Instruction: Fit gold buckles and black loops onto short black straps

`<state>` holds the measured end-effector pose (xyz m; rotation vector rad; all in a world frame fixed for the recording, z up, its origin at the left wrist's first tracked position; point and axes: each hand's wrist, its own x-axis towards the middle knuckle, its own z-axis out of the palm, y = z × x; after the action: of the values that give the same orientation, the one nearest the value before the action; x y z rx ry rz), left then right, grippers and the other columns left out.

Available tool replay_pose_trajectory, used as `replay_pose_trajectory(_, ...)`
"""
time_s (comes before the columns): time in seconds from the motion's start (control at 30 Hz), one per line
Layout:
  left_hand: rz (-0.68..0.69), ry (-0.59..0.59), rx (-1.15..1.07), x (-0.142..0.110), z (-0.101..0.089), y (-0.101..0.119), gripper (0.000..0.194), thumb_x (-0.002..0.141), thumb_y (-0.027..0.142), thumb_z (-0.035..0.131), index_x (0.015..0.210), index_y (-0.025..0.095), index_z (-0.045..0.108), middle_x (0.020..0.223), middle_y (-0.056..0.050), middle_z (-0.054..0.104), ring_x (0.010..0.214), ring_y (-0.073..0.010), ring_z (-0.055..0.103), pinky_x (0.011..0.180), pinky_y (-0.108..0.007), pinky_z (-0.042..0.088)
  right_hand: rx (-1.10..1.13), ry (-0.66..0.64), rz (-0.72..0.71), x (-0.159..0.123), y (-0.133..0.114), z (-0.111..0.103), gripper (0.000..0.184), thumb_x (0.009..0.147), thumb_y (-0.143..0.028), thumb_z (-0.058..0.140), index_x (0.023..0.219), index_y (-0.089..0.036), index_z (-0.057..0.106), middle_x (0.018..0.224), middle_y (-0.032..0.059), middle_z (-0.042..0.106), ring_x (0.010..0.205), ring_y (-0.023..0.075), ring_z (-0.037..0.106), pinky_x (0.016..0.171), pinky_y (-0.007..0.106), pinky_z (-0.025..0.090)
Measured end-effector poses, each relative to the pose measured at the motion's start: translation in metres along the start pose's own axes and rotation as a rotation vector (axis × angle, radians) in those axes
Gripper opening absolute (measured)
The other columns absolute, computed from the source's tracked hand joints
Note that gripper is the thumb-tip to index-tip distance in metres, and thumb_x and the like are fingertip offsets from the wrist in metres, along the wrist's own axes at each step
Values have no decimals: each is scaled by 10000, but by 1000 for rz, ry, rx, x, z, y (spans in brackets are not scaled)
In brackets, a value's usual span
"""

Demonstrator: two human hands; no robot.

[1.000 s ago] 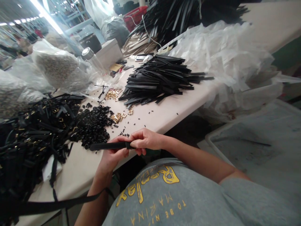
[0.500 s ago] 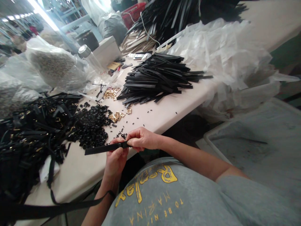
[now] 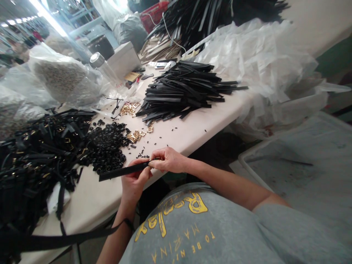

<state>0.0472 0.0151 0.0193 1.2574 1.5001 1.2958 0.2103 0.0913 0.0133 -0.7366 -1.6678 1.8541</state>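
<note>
A flat black strap [image 3: 121, 172] lies across my left hand [image 3: 136, 179], whose fingers and thumb are closed round it. Its free end sticks out to the left, over the table edge. My right hand [image 3: 166, 160] pinches the strap's other end, close against the left fingertips. What sits between the fingertips is mostly hidden by them. Just beyond my hands are a heap of small black loops [image 3: 107, 146] and several gold buckles [image 3: 136, 136]. Farther back lies a pile of loose black straps [image 3: 178, 91].
On the left is a large heap of black straps with gold buckles [image 3: 41, 154]. Behind stand a filled clear bag [image 3: 57, 73], a glass bottle [image 3: 103, 66] and a white box [image 3: 125, 58]. Crumpled plastic sheeting [image 3: 255, 58] covers the right; a pale bin [image 3: 297, 157] stands below it.
My left thumb and fingers have shifted along the strap, and the dark band seen at the fingertips before is now largely covered. The strap tilts slightly more.
</note>
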Motion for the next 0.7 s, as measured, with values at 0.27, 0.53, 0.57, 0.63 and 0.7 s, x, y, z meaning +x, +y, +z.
replay_pose_trajectory(0.27, -113, 10, -256, -2, 5, -4, 192, 713, 264, 770, 870, 188, 691, 563, 36, 601, 477, -79, 534, 480, -158, 445, 223, -82, 52, -1, -4, 2, 100, 789, -245, 597, 742, -158, 584, 546, -61, 572, 489, 71, 525, 512, 184, 459)
replay_pose_trajectory(0.53, -92, 8, -433, -2, 2, -5, 202, 758, 375, 711, 842, 197, 757, 606, -9, 651, 464, -103, 555, 440, -189, 449, -25, 34, -61, 0, -4, 9, 70, 792, -186, 566, 725, -169, 572, 531, -80, 485, 480, 63, 425, 482, 173, 330)
replay_pose_trajectory(0.57, -61, 7, -394, -3, 0, -5, 202, 779, 372, 695, 853, 196, 761, 625, -15, 666, 480, -113, 573, 458, -204, 470, -123, 83, -100, -2, -5, 11, 75, 789, -169, 569, 714, -169, 575, 542, -79, 471, 492, 62, 409, 487, 177, 308)
replay_pose_trajectory(0.63, 7, 5, -282, -3, -5, -6, 181, 816, 338, 677, 889, 197, 762, 655, -19, 684, 525, -127, 602, 513, -227, 506, -299, 163, -171, -6, -9, 14, 95, 791, -145, 574, 698, -168, 579, 573, -69, 474, 523, 67, 402, 510, 191, 291)
replay_pose_trajectory(0.7, 73, 13, -149, -3, -11, -7, 149, 832, 287, 683, 925, 199, 758, 676, -12, 690, 570, -130, 618, 574, -240, 528, -443, 216, -211, -9, -14, 17, 106, 802, -135, 572, 702, -168, 581, 618, -49, 524, 562, 80, 437, 544, 205, 306)
